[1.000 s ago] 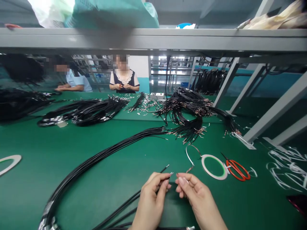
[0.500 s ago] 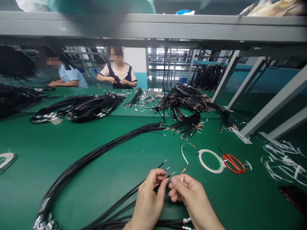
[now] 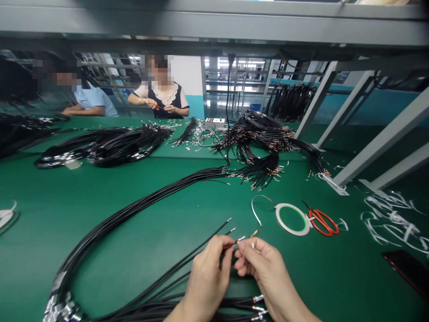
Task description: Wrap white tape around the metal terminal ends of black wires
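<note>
My left hand [image 3: 209,268] pinches a thin black cable near its end, and the cable's bare silvery tip [image 3: 241,239] pokes out past the fingers. Close against that tip, my right hand [image 3: 263,259] has thumb and forefinger pressed together on a small bit of copper-coloured tape; a white scrap shows between its fingers. Beside the left hand, other black cables [image 3: 201,247] with stripped tips stick out. Beyond the right hand lies a roll of tape [image 3: 277,219], its loose strip [image 3: 256,213] curling toward the fingers, the coppery end near them.
Orange-handled scissors [image 3: 325,222] lie right of the roll. A long cable bundle [image 3: 134,208] curves across the green table [image 3: 187,205]. Heaped cables [image 3: 258,129], metal legs [image 3: 382,138], white strips [image 3: 395,223] and a dark phone [image 3: 407,268] surround it. Two people sit opposite.
My fingertips have come together at the cable's tip, with the right hand's copper tape now against it. The view has tilted down a little, so the scene sits higher.
</note>
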`<state>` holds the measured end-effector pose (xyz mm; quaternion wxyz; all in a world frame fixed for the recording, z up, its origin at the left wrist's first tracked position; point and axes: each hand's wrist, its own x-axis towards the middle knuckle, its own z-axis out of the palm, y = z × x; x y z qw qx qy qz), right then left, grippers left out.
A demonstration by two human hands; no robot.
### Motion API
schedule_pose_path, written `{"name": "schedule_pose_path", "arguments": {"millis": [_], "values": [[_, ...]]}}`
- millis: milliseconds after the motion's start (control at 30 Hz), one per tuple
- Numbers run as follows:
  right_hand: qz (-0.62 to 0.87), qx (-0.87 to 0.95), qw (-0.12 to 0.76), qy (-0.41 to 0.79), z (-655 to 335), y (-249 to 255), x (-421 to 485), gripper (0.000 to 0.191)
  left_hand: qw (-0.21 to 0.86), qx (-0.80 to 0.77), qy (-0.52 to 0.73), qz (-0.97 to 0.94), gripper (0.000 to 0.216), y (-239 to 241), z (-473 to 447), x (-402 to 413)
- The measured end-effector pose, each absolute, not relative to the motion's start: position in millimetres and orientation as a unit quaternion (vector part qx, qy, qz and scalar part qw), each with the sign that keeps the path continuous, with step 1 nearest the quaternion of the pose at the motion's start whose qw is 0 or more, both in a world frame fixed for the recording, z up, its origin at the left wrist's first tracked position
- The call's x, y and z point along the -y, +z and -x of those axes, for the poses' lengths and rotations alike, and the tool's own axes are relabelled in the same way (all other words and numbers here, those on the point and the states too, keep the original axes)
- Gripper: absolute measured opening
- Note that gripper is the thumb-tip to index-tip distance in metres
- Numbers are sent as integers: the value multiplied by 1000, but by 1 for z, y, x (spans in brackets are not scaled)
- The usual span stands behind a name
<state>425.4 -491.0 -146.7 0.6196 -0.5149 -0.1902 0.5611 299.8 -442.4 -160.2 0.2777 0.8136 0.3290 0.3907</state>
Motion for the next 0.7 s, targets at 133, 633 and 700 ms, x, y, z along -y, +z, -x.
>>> {"name": "schedule_pose_path", "arguments": {"millis": [133,633,700], "values": [[513,195,620,561,-427,-149,492,30,263,-327,385,-822,15,-159,-300,443],[525,227,612,546,-427,-151,490,31,273,-312,374,-829,29,-159,-299,443],[532,230,615,535,-428,-150,489,31,290,-319,373,-821,29,-158,-299,444]]}}
